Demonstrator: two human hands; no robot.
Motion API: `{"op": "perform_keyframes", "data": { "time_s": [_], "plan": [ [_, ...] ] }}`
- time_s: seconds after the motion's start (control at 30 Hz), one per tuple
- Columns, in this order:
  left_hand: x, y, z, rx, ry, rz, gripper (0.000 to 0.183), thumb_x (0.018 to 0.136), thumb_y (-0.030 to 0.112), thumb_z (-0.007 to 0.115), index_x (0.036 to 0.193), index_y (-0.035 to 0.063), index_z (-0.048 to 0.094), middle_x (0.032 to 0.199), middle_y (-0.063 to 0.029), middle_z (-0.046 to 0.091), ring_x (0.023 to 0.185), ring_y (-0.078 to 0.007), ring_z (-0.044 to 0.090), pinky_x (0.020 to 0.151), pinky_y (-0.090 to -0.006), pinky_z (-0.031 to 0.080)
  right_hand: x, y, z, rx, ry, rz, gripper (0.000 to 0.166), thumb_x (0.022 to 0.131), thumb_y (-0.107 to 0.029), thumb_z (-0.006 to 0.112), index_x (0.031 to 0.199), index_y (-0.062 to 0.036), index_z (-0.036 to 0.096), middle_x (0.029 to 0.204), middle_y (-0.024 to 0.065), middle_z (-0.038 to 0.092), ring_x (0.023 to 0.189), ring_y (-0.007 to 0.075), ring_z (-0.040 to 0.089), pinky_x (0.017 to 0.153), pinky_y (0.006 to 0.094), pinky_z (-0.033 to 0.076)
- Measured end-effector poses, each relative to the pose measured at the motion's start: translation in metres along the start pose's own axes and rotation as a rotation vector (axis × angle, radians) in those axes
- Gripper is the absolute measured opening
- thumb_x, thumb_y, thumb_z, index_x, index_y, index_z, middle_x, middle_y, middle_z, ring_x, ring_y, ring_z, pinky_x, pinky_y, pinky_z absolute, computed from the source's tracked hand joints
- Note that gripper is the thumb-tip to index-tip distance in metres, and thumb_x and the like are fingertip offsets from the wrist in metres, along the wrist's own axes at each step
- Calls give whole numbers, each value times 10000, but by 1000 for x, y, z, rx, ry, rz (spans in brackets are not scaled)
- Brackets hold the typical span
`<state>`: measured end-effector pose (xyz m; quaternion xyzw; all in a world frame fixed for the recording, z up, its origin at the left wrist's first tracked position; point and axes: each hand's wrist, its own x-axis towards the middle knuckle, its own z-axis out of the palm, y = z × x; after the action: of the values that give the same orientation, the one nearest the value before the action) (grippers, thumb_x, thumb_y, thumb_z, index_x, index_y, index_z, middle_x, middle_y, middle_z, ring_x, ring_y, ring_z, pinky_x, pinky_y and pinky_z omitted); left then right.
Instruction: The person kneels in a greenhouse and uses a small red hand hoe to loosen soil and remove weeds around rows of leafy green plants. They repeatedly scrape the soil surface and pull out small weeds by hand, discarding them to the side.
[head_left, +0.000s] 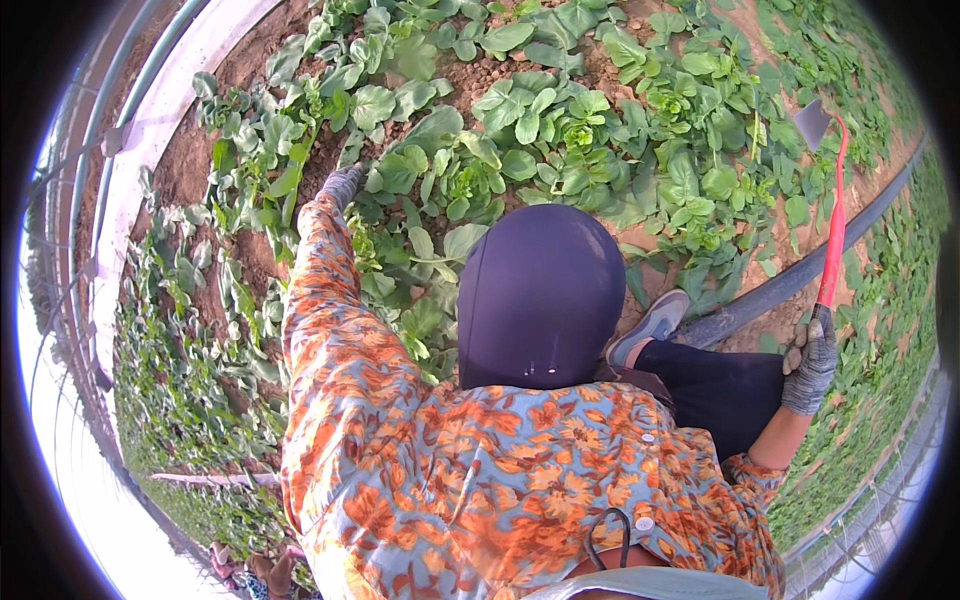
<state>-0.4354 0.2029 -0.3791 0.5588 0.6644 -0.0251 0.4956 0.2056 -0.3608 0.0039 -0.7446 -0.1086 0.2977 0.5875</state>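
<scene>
My left hand (341, 185), in a grey knit glove, reaches down among leafy green plants (442, 161) rooted in brown soil. Leaves surround its fingertips, so I cannot tell whether they grip a stem. On the right, my right hand (812, 364), gloved likewise, is closed around the lower end of a hand hoe (837, 225) with a red handle. The hoe's flat metal blade (812, 124) is at the far end, held over the plants and away from my left hand. My bent knee (540, 300) in dark trousers stands between both hands.
A dark hose (780, 296) crosses the ground on the right, beside my shoe (652, 326). Along the left run a pale border strip (176, 124) and metal pipes (112, 97). Other people (259, 574) are at the lower left edge. Denser greenery (892, 315) lies beyond the hose.
</scene>
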Motion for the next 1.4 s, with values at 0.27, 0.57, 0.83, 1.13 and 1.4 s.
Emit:
{"op": "perform_keyframes", "data": {
  "time_s": [0.27,0.57,0.83,1.13,1.4],
  "plan": [
    [-24,-16,-48,-340,879,-239,620,946,292,572,1463,32,348,1327,-204,559,1157,-309,585,972,-368,449,-8,-2,3,-26,12,-12,246,997,-196,525,1195,-52,502,730,6,525,410,56,434,322,208,353],
    [-166,72,19,-280,892,439,309,980,139,546,1249,-12,573,1141,-117,658,989,-173,632,895,-308,494,-4,1,5,-2,17,13,274,989,-197,542,1221,-59,503,735,6,539,413,64,456,324,217,367],
    [-164,207,148,434,-217,644,340,944,184,620,1255,47,604,1148,-121,662,997,-202,630,875,-307,492,-12,-4,9,9,6,46,348,956,-189,587,1253,-40,485,703,27,560,391,81,480,311,225,382],
    [-50,255,108,-235,588,259,893,860,291,713,1507,-16,180,1532,-213,302,1397,-325,341,1152,-357,279,-25,-26,-1,144,53,32,405,926,-152,604,1282,1,489,678,30,562,397,98,499,337,239,399],
    [-247,386,98,-218,-263,754,434,969,146,592,1354,-28,494,1282,-121,582,1169,-185,533,1014,-305,410,-24,-30,-3,317,9,207,356,937,-214,625,1237,-54,521,650,13,566,355,101,471,313,263,371]
  ]
}}
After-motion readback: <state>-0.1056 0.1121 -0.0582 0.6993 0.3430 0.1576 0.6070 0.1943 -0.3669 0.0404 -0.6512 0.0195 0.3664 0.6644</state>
